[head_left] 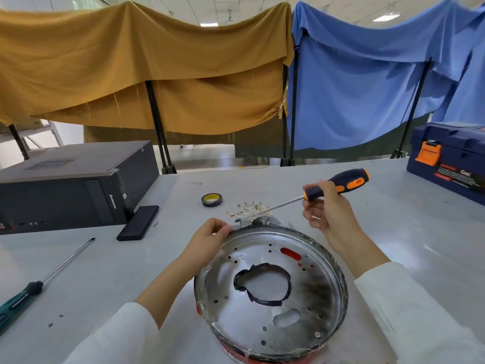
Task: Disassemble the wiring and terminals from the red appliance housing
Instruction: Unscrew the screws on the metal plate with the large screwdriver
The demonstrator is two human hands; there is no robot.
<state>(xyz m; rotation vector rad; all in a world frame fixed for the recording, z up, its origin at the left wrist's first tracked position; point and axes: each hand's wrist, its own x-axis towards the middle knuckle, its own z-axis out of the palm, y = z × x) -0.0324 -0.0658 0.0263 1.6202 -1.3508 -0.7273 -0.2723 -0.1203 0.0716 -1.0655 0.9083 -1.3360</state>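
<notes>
The table (380,232) holds two screwdrivers: one with an orange and dark blue handle (338,186), one with a green handle (39,285). There is one red housing with a metal plate (270,292), one roll of black tape (211,200), one bundle of pale wires (249,209), one black computer case (70,185), one flat black device (138,222) and one blue toolbox (448,156). Two hands are seen, the left hand (210,239) and the right hand (328,208). Two cloths hang behind, one yellow-brown (131,61) and one blue (367,74).

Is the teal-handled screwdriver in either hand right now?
No. The teal-handled screwdriver lies untouched on the table; the right hand holds the orange-and-black screwdriver, and the left hand grips the housing rim.
</notes>
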